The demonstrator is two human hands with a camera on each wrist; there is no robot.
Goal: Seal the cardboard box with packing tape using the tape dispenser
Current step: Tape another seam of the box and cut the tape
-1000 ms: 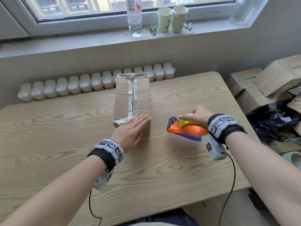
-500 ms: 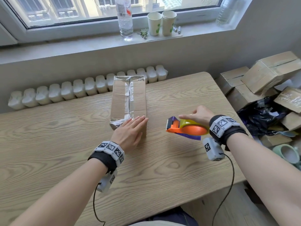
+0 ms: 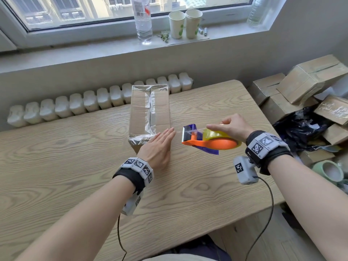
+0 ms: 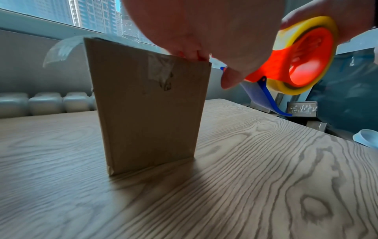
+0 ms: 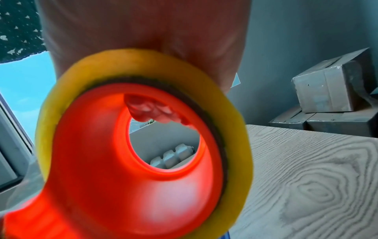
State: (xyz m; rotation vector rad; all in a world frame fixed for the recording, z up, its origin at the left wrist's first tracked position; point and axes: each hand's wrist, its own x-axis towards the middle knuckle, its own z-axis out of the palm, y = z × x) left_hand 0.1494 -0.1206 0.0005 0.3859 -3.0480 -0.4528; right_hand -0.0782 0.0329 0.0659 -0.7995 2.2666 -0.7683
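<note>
Head view shows a tall, narrow cardboard box (image 3: 149, 112) standing on a wood-grain table (image 3: 56, 166), its top glossy with wrinkled clear tape along the seam. Left hand (image 3: 158, 147) lies flat on the box's near right corner, fingers straight and together. Right hand (image 3: 232, 127), just right of the box and above the table, curls its fingers over a yellowish tape roll on a smooth orange dispenser (image 3: 209, 142) with a serrated blade
</note>
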